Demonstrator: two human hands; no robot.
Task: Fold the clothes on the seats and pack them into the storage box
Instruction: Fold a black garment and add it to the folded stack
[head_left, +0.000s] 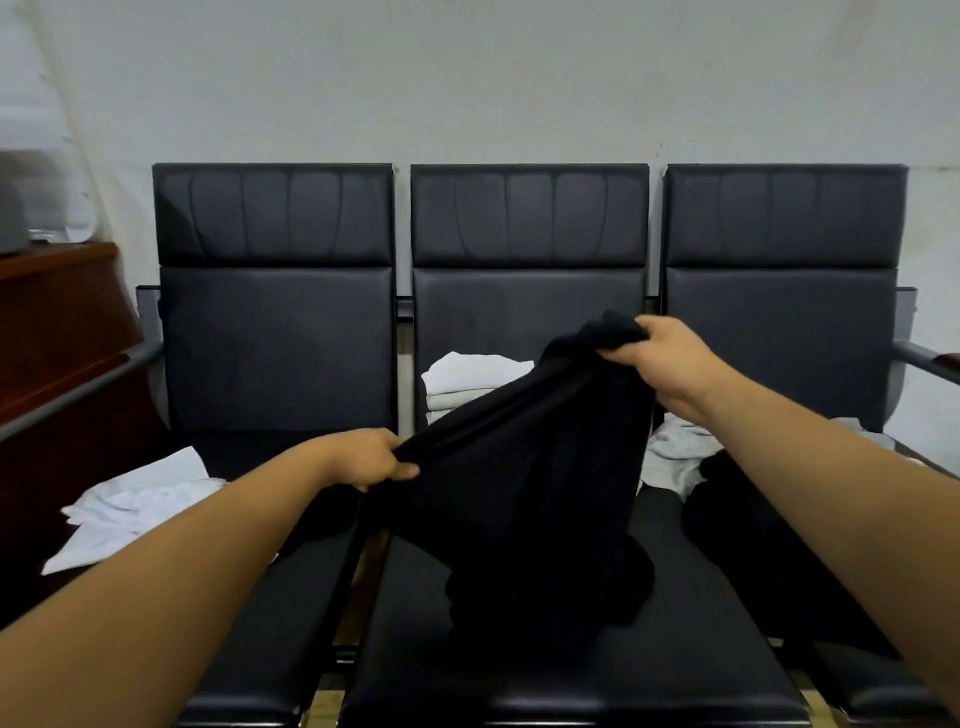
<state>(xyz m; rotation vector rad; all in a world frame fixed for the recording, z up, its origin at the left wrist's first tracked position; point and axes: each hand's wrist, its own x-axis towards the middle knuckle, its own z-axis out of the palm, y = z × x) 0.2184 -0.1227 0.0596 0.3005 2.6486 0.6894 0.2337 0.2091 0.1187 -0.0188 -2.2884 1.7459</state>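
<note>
Now the left hand (374, 460) and the right hand (670, 358) are holding a black garment (530, 493) up over the middle seat (571, 675). The left fingers are clenching a bunched edge and the right fingers are pinching the higher corner. Beyond and between them, folded white clothes (467, 379) are lying stacked.

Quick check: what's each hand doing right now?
Left hand: closed, gripping one edge of the black garment.
Right hand: closed, gripping the garment's other end, held higher.
</note>
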